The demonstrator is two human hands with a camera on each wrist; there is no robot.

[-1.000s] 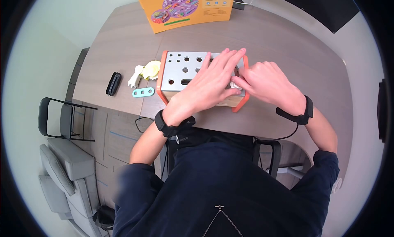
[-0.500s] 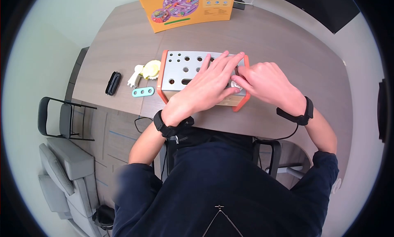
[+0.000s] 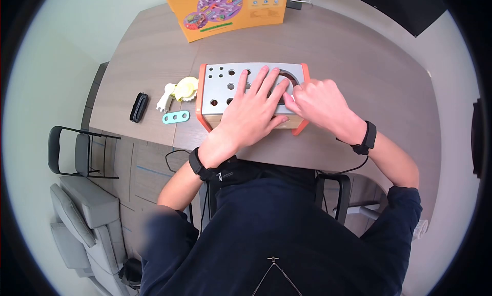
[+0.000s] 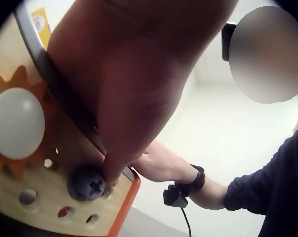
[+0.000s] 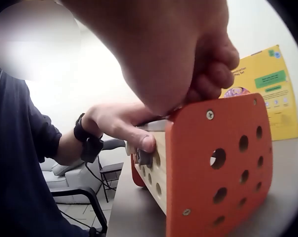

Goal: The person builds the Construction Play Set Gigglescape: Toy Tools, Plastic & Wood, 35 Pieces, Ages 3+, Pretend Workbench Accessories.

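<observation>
My left hand (image 3: 250, 111) lies across the grey top of a wooden toy toolbox (image 3: 220, 93) with orange end panels. Its fingers are spread and straight. In the right wrist view the left thumb (image 5: 146, 143) reaches down the front wall beside a grey screw; the left wrist view shows that cross-slotted screw (image 4: 92, 186) close to it. With fingers curled, my right hand (image 3: 323, 105) is at the right end of the top, next to a dark curved opening (image 3: 293, 78). Its own fingers hide the tips, so I cannot tell what they hold.
Left of the toolbox lie a yellow gear-edged piece (image 3: 186, 89), a white piece (image 3: 165, 98), a teal three-hole strip (image 3: 176, 117) and a black object (image 3: 139, 107). A yellow box (image 3: 236, 16) stands behind. An orange gear shape (image 4: 18, 123) sits on the front wall.
My left hand has slid left along the top, exposing more of the curved opening. The right hand has shifted slightly left, and the white bit seen by its thumb earlier no longer shows.
</observation>
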